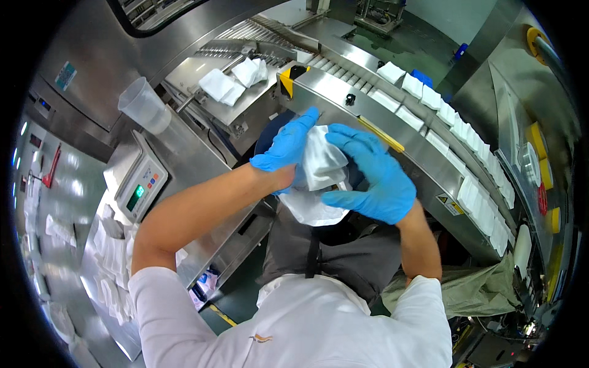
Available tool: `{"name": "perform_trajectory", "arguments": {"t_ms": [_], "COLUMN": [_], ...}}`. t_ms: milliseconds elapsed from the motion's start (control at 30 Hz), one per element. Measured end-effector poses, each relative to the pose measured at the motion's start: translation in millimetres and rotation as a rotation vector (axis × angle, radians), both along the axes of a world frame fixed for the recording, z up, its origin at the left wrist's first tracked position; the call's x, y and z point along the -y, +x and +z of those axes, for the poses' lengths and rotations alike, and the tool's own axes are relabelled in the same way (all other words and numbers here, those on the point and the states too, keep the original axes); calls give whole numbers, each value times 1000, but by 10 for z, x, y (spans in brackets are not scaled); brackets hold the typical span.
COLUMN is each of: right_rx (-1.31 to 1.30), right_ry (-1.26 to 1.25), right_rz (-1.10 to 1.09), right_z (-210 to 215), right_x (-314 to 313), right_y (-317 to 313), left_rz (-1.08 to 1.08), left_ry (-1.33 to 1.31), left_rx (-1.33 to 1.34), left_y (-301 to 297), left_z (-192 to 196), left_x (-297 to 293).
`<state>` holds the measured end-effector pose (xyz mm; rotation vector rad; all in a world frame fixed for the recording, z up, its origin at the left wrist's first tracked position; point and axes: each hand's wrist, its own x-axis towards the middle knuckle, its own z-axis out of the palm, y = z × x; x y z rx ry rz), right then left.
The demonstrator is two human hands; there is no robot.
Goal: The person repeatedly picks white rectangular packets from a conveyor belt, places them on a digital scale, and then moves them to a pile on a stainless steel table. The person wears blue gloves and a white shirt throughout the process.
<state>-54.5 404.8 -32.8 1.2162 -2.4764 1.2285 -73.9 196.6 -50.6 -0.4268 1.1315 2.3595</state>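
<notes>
Both of my hands wear blue gloves and meet in front of my lap. Between them is a soft white folded packet, cloth-like, with creases. The left hand lies along its left side, fingers stretched forward and pressed together. My right hand curves about the other side, fingertips at its upper edge and thumb near its lower end. A whitish plastic sheet or bag hangs just below the packet. Under it a dark blue rounded thing shows partly; the hands hide the rest.
To the left, a digital scale and a clear plastic jug stand on a steel table beside piled white packets. White packets rest on a metal plate ahead. A conveyor lined with packets curves along the right.
</notes>
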Motion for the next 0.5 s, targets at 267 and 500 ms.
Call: {"name": "perform_trajectory", "arguments": {"t_ms": [267, 500], "right_rx": [-195, -223], "right_ry": [149, 132], "right_rz": [53, 93], "right_z": [-199, 0], "right_x": [18, 250], "right_y": [133, 243], "left_rz": [-14, -51], "left_ry": [-98, -3], "left_rx": [43, 51], "left_y": [317, 596], "left_z": [63, 126], "left_x": [41, 276]}}
